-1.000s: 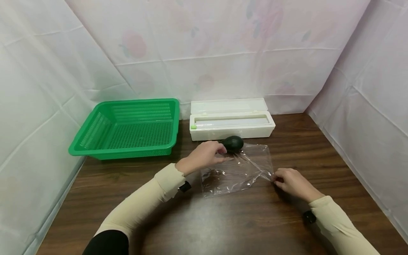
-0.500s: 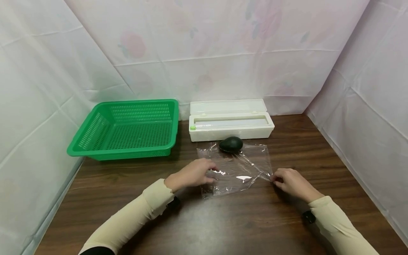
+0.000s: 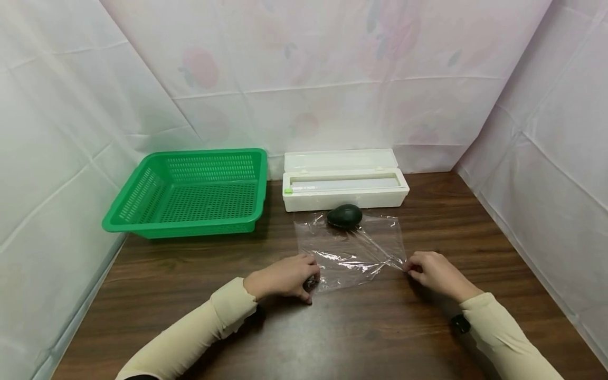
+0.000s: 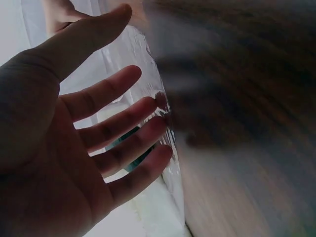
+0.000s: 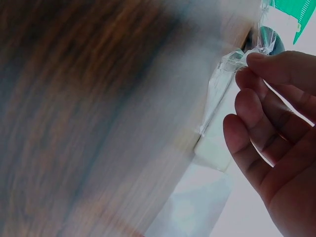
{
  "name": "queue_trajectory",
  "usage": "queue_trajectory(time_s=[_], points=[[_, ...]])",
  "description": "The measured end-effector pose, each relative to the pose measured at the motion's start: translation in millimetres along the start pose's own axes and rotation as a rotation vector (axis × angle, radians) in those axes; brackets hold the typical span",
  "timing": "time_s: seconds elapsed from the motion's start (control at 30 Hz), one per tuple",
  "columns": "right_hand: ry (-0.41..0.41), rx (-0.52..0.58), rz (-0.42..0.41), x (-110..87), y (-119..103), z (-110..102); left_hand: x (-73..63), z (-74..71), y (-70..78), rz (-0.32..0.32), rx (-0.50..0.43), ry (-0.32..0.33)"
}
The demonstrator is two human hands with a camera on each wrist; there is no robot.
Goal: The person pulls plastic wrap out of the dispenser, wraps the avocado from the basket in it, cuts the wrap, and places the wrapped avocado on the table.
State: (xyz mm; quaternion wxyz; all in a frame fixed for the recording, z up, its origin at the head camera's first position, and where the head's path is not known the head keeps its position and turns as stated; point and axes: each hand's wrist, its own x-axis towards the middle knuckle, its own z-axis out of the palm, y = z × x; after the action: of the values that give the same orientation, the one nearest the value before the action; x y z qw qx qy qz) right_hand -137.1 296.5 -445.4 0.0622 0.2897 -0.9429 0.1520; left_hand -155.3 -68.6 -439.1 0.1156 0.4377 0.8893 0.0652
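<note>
A sheet of cling film (image 3: 342, 248) lies on the table, with a dark green avocado (image 3: 344, 216) resting on its far edge. At the film's near right corner my right hand (image 3: 434, 272) pinches the gathered film between thumb and index finger; the right wrist view shows that bunched film (image 5: 232, 61) at the fingertips. My left hand (image 3: 285, 276) is at the near left corner, thumb apart. Seen from the left wrist, this hand (image 4: 84, 133) has its fingers spread and its fingertips right at the film's edge. Part of the avocado (image 4: 131, 143) shows between those fingers.
Behind the avocado stands a white cling film box (image 3: 347, 199), lid raised, with a roll inside and a small green slider. A green slotted basket (image 3: 190, 228) is at the back left. White cloth (image 3: 304, 68) encloses the wooden table (image 3: 351, 338) at the back and sides.
My left hand has left the avocado and come back toward me to the film's near left corner. My right hand has stayed at its corner, pinching the film.
</note>
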Motion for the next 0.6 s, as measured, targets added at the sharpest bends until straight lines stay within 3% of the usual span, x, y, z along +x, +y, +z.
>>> queue_trajectory(time_s=[0.37, 0.6], points=[[0.027, 0.001, -0.02, -2.2, 2.8, 3.8, 0.3, 0.5, 0.5, 0.044, 0.016, 0.076], [0.018, -0.007, 0.0, -2.9, 5.5, 3.6, -3.1, -1.7, -5.5, 0.025, -0.025, 0.094]])
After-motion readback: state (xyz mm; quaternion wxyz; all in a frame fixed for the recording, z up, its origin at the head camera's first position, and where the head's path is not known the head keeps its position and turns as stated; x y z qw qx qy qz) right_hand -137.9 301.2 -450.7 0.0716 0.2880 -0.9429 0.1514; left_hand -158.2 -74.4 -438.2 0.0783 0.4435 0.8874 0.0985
